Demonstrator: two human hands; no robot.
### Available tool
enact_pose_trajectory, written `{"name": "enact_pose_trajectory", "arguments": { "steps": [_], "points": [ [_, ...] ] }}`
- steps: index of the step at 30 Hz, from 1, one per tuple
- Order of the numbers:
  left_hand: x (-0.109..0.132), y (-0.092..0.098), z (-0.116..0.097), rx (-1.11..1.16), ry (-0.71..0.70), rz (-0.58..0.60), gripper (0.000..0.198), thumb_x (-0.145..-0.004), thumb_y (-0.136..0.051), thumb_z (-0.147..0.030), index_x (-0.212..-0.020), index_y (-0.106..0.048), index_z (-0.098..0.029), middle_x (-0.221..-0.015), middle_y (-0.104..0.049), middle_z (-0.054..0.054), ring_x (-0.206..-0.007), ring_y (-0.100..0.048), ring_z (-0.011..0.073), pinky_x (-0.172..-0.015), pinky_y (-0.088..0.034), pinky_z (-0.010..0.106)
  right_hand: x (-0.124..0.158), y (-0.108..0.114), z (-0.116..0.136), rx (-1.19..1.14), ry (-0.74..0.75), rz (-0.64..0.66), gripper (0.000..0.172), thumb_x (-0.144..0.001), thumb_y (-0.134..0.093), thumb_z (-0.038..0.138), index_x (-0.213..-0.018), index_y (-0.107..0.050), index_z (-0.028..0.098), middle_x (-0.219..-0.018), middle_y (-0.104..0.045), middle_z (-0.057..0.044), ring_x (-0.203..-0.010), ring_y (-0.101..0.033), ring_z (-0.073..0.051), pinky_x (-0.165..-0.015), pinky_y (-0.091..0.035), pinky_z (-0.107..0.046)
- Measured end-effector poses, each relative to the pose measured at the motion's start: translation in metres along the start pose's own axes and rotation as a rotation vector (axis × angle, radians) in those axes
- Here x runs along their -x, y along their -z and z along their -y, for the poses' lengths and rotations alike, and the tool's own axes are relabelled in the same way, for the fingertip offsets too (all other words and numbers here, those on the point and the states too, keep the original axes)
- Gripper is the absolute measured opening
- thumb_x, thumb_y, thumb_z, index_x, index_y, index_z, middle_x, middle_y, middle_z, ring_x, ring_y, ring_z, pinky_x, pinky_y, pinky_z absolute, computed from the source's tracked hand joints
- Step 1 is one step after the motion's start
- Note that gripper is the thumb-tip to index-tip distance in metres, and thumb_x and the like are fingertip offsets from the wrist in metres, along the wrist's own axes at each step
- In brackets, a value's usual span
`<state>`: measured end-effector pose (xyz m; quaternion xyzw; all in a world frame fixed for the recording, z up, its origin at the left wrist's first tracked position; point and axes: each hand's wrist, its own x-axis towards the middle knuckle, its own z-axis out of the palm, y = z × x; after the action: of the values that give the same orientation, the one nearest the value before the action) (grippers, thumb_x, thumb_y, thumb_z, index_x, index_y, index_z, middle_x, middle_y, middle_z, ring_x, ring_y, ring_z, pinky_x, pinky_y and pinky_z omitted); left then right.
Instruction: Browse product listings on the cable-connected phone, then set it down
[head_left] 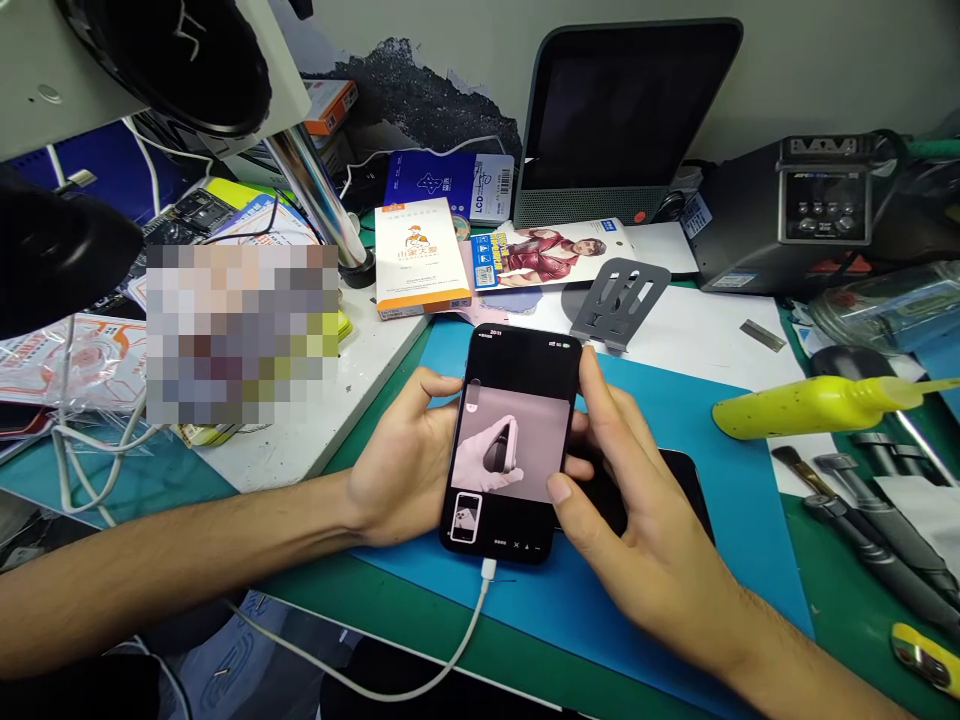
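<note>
A smartphone point(514, 420) with a lit screen is held upright between my two hands over the blue mat. My left hand point(411, 455) is wrapped around its left side, fingers partly hidden behind it. On the opposite side, my right hand point(630, 510) grips the edge, with the thumb near the lower right corner of the screen. The display shows a picture of a hand with an object, plus a small thumbnail below. A white charging cable point(480, 605) is plugged into the bottom. Behind my right hand, a second dark phone point(686, 480) lies on the mat, mostly covered.
A grey phone stand point(624, 300) and an orange-white box point(421, 255) are behind the blue mat point(750, 560). To the right lie a yellow-green bottle point(802, 408), a brush point(799, 465) and screwdrivers point(862, 530). A dark-screened display point(630, 110) stands at the back. Microscope pole point(315, 190) rises left.
</note>
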<state>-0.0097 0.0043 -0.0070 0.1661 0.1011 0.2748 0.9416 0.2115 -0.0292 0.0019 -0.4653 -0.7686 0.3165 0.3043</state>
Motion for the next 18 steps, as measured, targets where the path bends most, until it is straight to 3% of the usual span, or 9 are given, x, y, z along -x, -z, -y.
{"name": "enact_pose_trajectory", "arguments": {
  "steps": [4, 8, 14, 18],
  "points": [
    [-0.002, -0.001, 0.000, -0.010, -0.009, -0.045, 0.078, -0.104, -0.009, -0.049, -0.136, -0.072, -0.015, -0.144, -0.058, 0.016, -0.133, -0.056, 0.0317, -0.122, -0.028, 0.046, -0.003, -0.002, 0.003, 0.014, -0.024, 0.015, 0.085, -0.103, -0.051, 0.032, -0.173, -0.003, 0.027, -0.146, -0.040, -0.012, -0.119, -0.055, -0.016, -0.099, -0.056, -0.025],
    [-0.003, -0.001, 0.000, -0.018, 0.009, -0.062, 0.077, -0.103, -0.012, -0.051, -0.140, -0.064, -0.008, -0.140, -0.059, 0.019, -0.132, -0.057, 0.0316, -0.121, -0.030, 0.046, -0.011, -0.002, 0.008, 0.080, -0.037, 0.019, 0.092, -0.100, -0.052, 0.041, -0.173, 0.001, 0.025, -0.150, -0.037, -0.018, -0.122, -0.053, -0.028, -0.096, -0.058, -0.042],
    [-0.002, -0.001, -0.001, -0.027, 0.033, -0.066, 0.078, -0.103, -0.009, -0.051, -0.149, -0.049, -0.003, -0.137, -0.060, 0.023, -0.132, -0.057, 0.0316, -0.120, -0.031, 0.047, -0.011, -0.001, 0.008, 0.091, -0.037, 0.007, 0.095, -0.098, -0.054, 0.040, -0.173, 0.002, 0.025, -0.152, -0.036, -0.018, -0.124, -0.053, -0.028, -0.095, -0.059, -0.041],
    [-0.001, -0.001, -0.001, -0.022, 0.022, -0.040, 0.077, -0.103, -0.013, -0.052, -0.150, -0.050, -0.004, -0.133, -0.062, 0.022, -0.130, -0.058, 0.0311, -0.119, -0.031, 0.046, -0.004, -0.003, 0.004, 0.043, -0.026, -0.005, 0.088, -0.101, -0.054, 0.027, -0.173, -0.004, 0.026, -0.149, -0.039, -0.012, -0.123, -0.055, -0.016, -0.097, -0.057, -0.021]
  ]
}}
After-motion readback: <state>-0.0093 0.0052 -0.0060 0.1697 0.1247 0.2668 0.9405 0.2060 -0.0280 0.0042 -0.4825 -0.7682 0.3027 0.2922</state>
